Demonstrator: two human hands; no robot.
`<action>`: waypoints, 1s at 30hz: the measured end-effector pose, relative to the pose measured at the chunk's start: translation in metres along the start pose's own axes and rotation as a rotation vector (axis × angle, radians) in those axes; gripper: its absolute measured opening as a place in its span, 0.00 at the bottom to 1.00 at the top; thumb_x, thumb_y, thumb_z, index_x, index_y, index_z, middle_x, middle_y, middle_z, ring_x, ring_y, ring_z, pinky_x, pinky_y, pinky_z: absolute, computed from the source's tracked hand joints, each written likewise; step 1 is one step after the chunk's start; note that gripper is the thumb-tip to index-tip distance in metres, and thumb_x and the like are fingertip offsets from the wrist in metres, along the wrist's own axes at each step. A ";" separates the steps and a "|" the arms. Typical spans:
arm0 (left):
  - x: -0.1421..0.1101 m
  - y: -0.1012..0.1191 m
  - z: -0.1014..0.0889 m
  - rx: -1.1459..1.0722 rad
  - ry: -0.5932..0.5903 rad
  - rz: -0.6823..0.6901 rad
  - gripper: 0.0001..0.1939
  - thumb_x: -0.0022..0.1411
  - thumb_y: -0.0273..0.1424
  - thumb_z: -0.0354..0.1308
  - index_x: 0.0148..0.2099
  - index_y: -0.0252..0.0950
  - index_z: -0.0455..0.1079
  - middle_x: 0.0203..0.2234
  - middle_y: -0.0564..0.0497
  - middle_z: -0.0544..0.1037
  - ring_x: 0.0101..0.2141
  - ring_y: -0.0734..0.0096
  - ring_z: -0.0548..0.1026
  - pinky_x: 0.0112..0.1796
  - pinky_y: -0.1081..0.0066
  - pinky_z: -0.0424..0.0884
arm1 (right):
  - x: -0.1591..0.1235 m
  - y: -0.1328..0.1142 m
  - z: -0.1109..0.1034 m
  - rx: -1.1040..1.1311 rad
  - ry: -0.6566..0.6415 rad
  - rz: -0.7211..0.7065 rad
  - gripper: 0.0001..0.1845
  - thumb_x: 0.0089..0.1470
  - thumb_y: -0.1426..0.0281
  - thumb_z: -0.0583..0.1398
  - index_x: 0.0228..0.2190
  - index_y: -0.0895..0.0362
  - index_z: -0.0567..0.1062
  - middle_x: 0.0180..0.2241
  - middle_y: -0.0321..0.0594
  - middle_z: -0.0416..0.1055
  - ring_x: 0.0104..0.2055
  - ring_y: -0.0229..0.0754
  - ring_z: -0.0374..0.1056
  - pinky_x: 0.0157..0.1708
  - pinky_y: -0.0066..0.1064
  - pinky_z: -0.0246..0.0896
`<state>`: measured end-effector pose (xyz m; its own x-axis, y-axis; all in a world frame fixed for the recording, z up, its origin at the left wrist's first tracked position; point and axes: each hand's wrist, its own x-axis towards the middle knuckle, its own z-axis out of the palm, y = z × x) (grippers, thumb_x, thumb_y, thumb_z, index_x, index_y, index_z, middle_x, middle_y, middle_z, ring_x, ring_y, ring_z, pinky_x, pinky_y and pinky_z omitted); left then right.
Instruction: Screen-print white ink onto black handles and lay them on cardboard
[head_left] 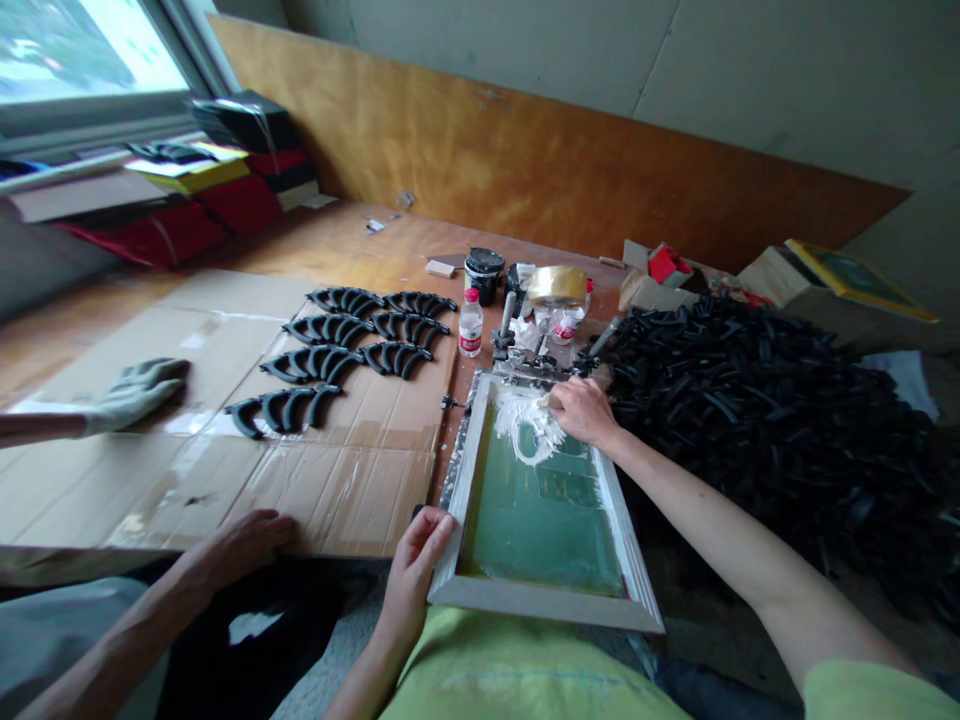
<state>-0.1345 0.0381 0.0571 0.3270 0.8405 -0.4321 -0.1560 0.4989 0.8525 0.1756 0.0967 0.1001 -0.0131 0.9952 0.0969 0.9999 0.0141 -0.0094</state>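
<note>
Left hand [424,540] grips the near left edge of a framed green screen [540,520], its far end at metal clamps [525,368]; the right hand [586,408] curls at white paste [531,425], any tool in it hard to make out. Beside them, a co-worker's gloved hand [142,393] rests on cardboard [360,495] near curved black parts [311,365]. Beyond stands a red-capped bottle [470,325].

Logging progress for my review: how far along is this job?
Looks done: curved black pieces rowed on cardboard, though print is indiscernible. In hand: left hand grips the frame; right hand is at the white paste. Probably left: the big black heap.
</note>
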 end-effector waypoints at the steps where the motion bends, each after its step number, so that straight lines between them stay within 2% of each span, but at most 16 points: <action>1: 0.000 0.000 -0.001 0.004 -0.001 0.000 0.21 0.52 0.48 0.63 0.31 0.35 0.64 0.20 0.58 0.61 0.21 0.80 0.58 0.22 0.78 0.54 | -0.001 -0.004 -0.001 0.005 0.004 -0.015 0.03 0.53 0.72 0.59 0.27 0.56 0.71 0.32 0.42 0.74 0.41 0.46 0.62 0.39 0.36 0.46; 5: 0.001 -0.002 -0.002 0.033 -0.008 -0.004 0.21 0.52 0.49 0.63 0.31 0.36 0.63 0.20 0.58 0.61 0.20 0.80 0.57 0.22 0.78 0.54 | 0.003 -0.020 0.004 0.010 0.030 -0.097 0.04 0.54 0.73 0.57 0.29 0.56 0.71 0.33 0.45 0.74 0.42 0.47 0.61 0.41 0.37 0.46; 9: 0.000 -0.001 -0.002 0.037 -0.008 -0.006 0.20 0.53 0.48 0.63 0.31 0.36 0.64 0.21 0.58 0.62 0.20 0.80 0.58 0.22 0.78 0.55 | 0.010 -0.012 0.004 -0.003 0.003 -0.019 0.05 0.54 0.74 0.57 0.27 0.57 0.71 0.33 0.44 0.74 0.41 0.47 0.61 0.40 0.37 0.46; 13: -0.001 0.000 -0.001 0.014 -0.012 -0.006 0.19 0.54 0.47 0.62 0.31 0.36 0.64 0.22 0.57 0.63 0.21 0.80 0.58 0.22 0.79 0.54 | -0.015 0.001 -0.011 0.021 0.010 -0.029 0.03 0.53 0.73 0.58 0.27 0.56 0.71 0.32 0.42 0.74 0.41 0.45 0.61 0.40 0.36 0.46; 16: -0.001 0.000 -0.001 -0.005 -0.028 -0.017 0.19 0.54 0.47 0.62 0.31 0.36 0.63 0.21 0.58 0.62 0.20 0.80 0.57 0.22 0.78 0.54 | -0.032 0.001 -0.011 0.045 0.012 -0.071 0.04 0.53 0.75 0.57 0.28 0.56 0.71 0.32 0.41 0.73 0.41 0.45 0.61 0.42 0.35 0.46; 20: 0.000 0.000 -0.002 -0.011 -0.003 -0.024 0.20 0.52 0.48 0.63 0.31 0.36 0.64 0.20 0.58 0.62 0.20 0.80 0.58 0.22 0.78 0.54 | -0.016 0.006 0.005 0.066 0.024 -0.026 0.06 0.53 0.77 0.56 0.30 0.56 0.73 0.34 0.42 0.74 0.42 0.45 0.61 0.42 0.35 0.47; 23: -0.001 0.001 -0.001 0.006 -0.003 -0.036 0.20 0.52 0.48 0.63 0.32 0.37 0.64 0.20 0.58 0.62 0.20 0.79 0.59 0.22 0.78 0.55 | -0.007 0.014 0.004 0.110 0.032 -0.001 0.06 0.53 0.77 0.57 0.30 0.56 0.74 0.34 0.40 0.74 0.42 0.44 0.62 0.43 0.35 0.47; 27: -0.002 0.006 0.002 0.010 0.011 -0.015 0.20 0.52 0.47 0.63 0.31 0.36 0.64 0.20 0.58 0.62 0.20 0.80 0.58 0.22 0.79 0.54 | -0.033 0.016 -0.010 0.198 0.062 -0.053 0.07 0.52 0.77 0.58 0.31 0.55 0.75 0.34 0.39 0.75 0.42 0.43 0.63 0.44 0.34 0.48; 30: -0.003 0.006 0.003 0.006 0.028 -0.011 0.20 0.51 0.47 0.63 0.30 0.36 0.64 0.20 0.58 0.61 0.20 0.80 0.57 0.21 0.78 0.53 | -0.044 0.012 -0.007 0.234 0.054 -0.078 0.09 0.52 0.78 0.57 0.32 0.55 0.75 0.34 0.40 0.74 0.42 0.43 0.63 0.44 0.34 0.49</action>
<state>-0.1336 0.0385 0.0644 0.3020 0.8407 -0.4495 -0.1465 0.5068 0.8495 0.1883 0.0524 0.1024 -0.0835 0.9837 0.1593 0.9660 0.1192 -0.2294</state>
